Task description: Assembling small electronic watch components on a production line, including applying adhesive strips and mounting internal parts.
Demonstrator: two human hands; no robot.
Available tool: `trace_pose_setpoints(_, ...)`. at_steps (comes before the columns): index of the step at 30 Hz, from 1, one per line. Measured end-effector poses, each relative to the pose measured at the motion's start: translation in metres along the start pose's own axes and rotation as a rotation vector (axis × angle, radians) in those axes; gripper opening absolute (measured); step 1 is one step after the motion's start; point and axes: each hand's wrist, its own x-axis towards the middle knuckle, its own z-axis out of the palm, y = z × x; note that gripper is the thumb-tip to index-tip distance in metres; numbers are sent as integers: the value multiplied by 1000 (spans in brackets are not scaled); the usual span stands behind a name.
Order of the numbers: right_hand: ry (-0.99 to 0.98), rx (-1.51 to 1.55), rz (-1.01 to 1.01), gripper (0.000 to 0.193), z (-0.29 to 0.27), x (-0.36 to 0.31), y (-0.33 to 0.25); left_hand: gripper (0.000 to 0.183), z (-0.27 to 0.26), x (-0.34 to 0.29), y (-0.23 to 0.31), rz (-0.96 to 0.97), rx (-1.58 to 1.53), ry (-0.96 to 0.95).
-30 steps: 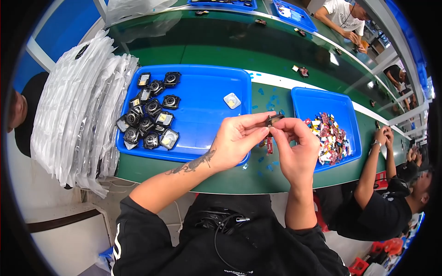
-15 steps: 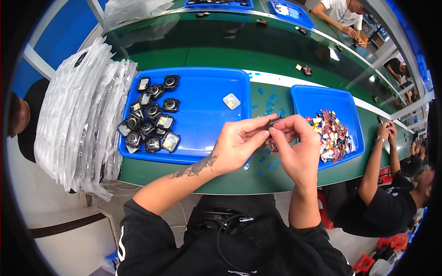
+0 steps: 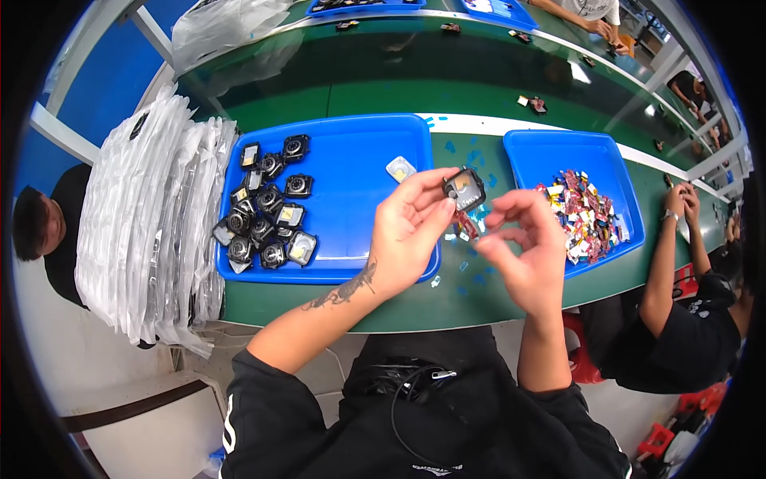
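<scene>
My left hand (image 3: 409, 227) grips a square black smartwatch case (image 3: 464, 190) between thumb and fingers, tilted so its inside shows. My right hand (image 3: 531, 247) is just to the right of it, apart from the case, with thumb and fingers curled but spread; I see nothing between them. Below the case shows a small dark-red part (image 3: 465, 225); whether it hangs from the case or lies on the table, I cannot tell. More black watch cases (image 3: 271, 199) lie heaped in the left part of a blue tray (image 3: 367, 207), and a pale square piece (image 3: 400, 168) sits near its right edge.
A smaller blue tray (image 3: 550, 144) on the right holds a pile of small red, white and yellow parts (image 3: 586, 211). Blue film scraps (image 3: 475, 160) dot the green table (image 3: 375, 311). Plastic-wrapped trays (image 3: 144, 231) are stacked at left. Small parts (image 3: 536, 104) lie on the belt beyond. Co-workers sit nearby.
Both hands were together on the watch case. Now my right hand has come away to the right, and the case is turned to show its inside in my left hand.
</scene>
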Motion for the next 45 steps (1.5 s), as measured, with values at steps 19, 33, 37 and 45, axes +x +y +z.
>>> trace_pose_setpoints(19, -109, 329, 148, 9, -14, -1, 12, 21, -10, 1, 18, 459, 781, -257)
trace_pose_setpoints(33, 117, 195, 52, 28, 0, -12, 20, 26, 7, -7, 6, -49, 229, -106)
trace_pose_setpoints(37, 141, 101, -10, 31, 10, -13, 24, 35, 3, -8, -1, -52, 159, -102)
trace_pose_setpoints(45, 235, -29, -89, 35, 16, -14, 25, 35, 6, -10, 0, -67, 132, -103)
